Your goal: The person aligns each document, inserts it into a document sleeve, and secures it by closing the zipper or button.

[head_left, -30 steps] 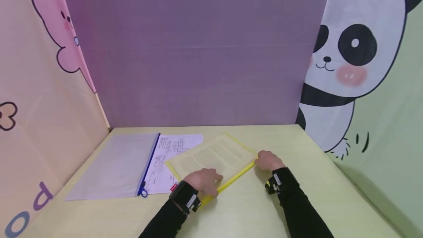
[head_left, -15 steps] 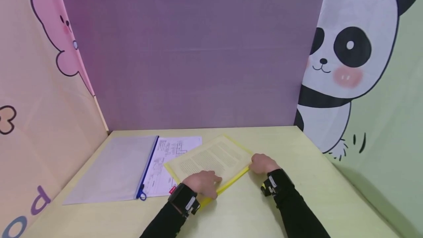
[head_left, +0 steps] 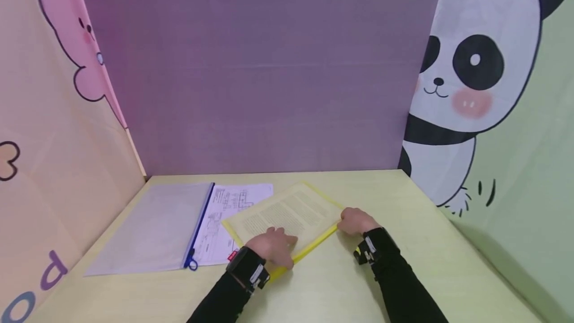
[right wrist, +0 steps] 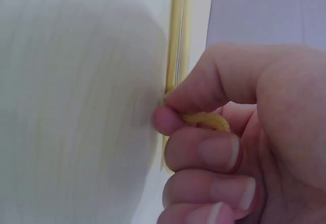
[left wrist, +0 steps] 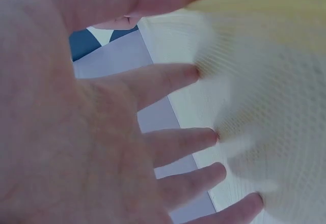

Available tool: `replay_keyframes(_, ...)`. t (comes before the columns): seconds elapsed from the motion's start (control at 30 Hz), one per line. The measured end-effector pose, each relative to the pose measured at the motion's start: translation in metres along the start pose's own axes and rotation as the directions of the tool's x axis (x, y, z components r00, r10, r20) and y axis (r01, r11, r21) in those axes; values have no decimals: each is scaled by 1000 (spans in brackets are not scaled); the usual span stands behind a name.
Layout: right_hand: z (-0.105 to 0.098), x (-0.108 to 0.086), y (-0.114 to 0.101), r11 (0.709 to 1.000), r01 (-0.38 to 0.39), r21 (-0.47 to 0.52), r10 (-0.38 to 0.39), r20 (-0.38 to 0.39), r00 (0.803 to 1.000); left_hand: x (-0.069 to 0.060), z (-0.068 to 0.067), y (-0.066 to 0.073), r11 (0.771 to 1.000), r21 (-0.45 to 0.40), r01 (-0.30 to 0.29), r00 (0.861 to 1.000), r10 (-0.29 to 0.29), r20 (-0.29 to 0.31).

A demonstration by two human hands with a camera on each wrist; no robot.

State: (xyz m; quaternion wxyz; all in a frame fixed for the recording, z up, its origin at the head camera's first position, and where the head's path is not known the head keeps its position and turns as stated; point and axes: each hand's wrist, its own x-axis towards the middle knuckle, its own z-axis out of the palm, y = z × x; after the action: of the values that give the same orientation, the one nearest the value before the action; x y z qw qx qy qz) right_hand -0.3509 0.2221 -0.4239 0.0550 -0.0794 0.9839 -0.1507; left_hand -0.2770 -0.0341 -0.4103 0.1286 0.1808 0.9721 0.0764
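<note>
Pale bench point(head_left: 336, 293) | our left fingers point(left wrist: 168, 81) splayed on yellow mesh pouch point(head_left: 309, 208), right fingers point(right wrist: 196, 147) pinching its yellow loop point(right wrist: 211, 119) | unchanged: seemingly steadying

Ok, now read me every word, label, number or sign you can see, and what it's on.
"O": blue letter, left wall.
"d", apparently: purple letter, left wall.
Page in the yellow folder: print too small to read.
Drawing sheet: writing too small to read.
Red tag: any marking too blurred.
White labels on the wristbands: too small.
</note>
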Motion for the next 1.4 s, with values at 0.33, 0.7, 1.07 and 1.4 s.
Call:
replay_keyframes(0.33,-5,-10,-13,997,28,-78,-29,-13,999,1,2,-1,1000,-26,2,1000,-2,6)
replay_keyframes(0.7,-8,-13,-21,992,25,-124,-24,9,1000,0,2,2,1000,26,8,1000,-8,8)
replay_keyframes(1.07,-11,-18,-26,994,87,-70,-85,34,996,2,3,2,999,29,19,1000,-19,7)
replay_keyframes(1.4,-7,-17,-33,994,80,-79,-76,52,996,3,4,2,999,36,26,1000,-26,1)
